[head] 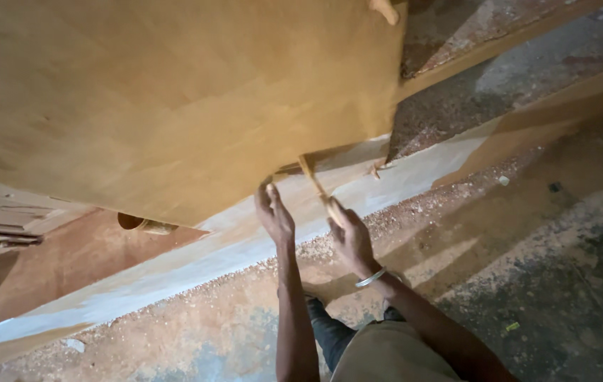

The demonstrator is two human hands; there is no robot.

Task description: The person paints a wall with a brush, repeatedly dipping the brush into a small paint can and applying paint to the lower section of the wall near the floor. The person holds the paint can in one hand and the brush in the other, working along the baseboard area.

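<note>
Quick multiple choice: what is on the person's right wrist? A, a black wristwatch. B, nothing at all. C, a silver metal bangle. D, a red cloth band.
C: a thin silver metal bangle circles the wrist just below the right hand, which holds a thin light wooden strip near the lower edge of the large tan plywood sheet.

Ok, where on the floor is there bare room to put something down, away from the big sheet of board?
The dusty grey floor right of the right hand lies open, up to the long pale plank. It is crowded under the large tan plywood sheet, where the left hand and the right hand's thin wooden strip meet its lower edge.
</note>
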